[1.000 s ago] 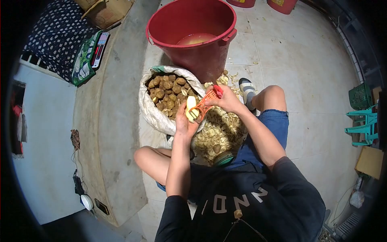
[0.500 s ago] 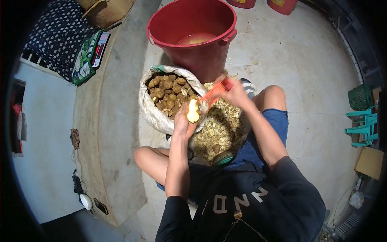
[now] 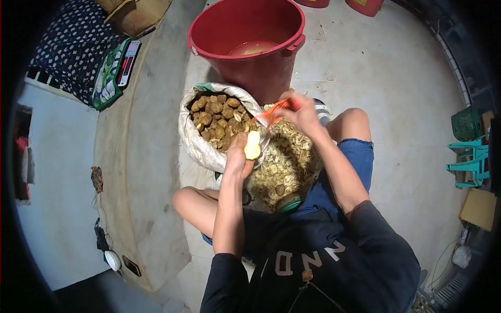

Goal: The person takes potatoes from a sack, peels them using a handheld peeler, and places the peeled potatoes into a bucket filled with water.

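Observation:
My left hand [image 3: 238, 152] is closed around a pale yellow peeled potato [image 3: 252, 146], held upright beside the sack's rim. In my right hand [image 3: 304, 116] is an orange-red peeler [image 3: 273, 112], blurred by motion, its blade end just above the potato. Left of both hands, an open white sack [image 3: 189, 136] holds many brown unpeeled potatoes [image 3: 215, 119]. Below my hands a heap of pale peelings [image 3: 282, 169] covers the floor between my legs. One brown potato [image 3: 280, 190] lies on the near side of the heap.
A large red bucket [image 3: 245, 70] with some liquid stands just beyond the sack. A green-rimmed round container [image 3: 288, 203] sits near my lap. A raised concrete ledge [image 3: 151, 156] runs along the left, with a scale [image 3: 127, 65] and a phone [image 3: 131, 266] on it. Turquoise stools [image 3: 468, 166] stand far right.
My right hand and the peeler have shifted slightly away from the potato, up and to the right. My left hand has turned the potato a little and moved it slightly right.

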Action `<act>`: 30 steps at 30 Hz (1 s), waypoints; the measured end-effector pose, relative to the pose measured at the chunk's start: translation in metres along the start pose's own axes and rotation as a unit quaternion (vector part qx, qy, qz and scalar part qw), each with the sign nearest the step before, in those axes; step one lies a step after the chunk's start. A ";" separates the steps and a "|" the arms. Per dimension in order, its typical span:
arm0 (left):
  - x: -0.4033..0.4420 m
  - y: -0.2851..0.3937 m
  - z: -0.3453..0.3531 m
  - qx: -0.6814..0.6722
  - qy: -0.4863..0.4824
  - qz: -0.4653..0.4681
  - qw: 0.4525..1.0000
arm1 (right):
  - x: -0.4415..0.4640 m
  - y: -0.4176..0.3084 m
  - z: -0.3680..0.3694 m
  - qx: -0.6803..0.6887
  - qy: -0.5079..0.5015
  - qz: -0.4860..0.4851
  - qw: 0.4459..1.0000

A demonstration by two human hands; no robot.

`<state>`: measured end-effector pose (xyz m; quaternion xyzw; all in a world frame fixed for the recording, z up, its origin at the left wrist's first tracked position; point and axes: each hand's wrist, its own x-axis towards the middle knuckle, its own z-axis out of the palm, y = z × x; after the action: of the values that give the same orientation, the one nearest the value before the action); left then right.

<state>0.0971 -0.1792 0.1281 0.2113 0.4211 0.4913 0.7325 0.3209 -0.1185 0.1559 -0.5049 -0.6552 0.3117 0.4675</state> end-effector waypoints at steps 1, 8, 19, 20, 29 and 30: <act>-0.001 0.002 0.000 0.002 0.000 0.002 1.000 | 0.006 0.010 -0.004 0.075 0.016 0.080 0.994; -0.003 0.001 0.015 -0.013 0.029 -0.006 0.999 | -0.007 0.003 0.007 0.013 -0.066 -0.028 0.997; -0.003 0.002 0.003 0.010 -0.015 -0.037 0.999 | 0.006 0.018 -0.001 0.153 -0.022 0.082 0.985; -0.002 0.002 0.006 0.006 0.022 -0.027 0.999 | 0.001 0.020 0.003 0.201 -0.051 0.060 0.977; 0.000 0.009 0.011 -0.125 0.094 -0.049 0.986 | 0.006 0.030 -0.001 0.150 -0.019 0.057 0.987; 0.013 -0.002 -0.015 -0.145 0.069 -0.041 0.986 | 0.003 0.034 0.005 0.189 -0.037 0.061 0.979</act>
<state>0.0877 -0.1701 0.1129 0.0511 0.4035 0.5301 0.7440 0.3291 -0.1055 0.1248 -0.4343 -0.5694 0.4761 0.5104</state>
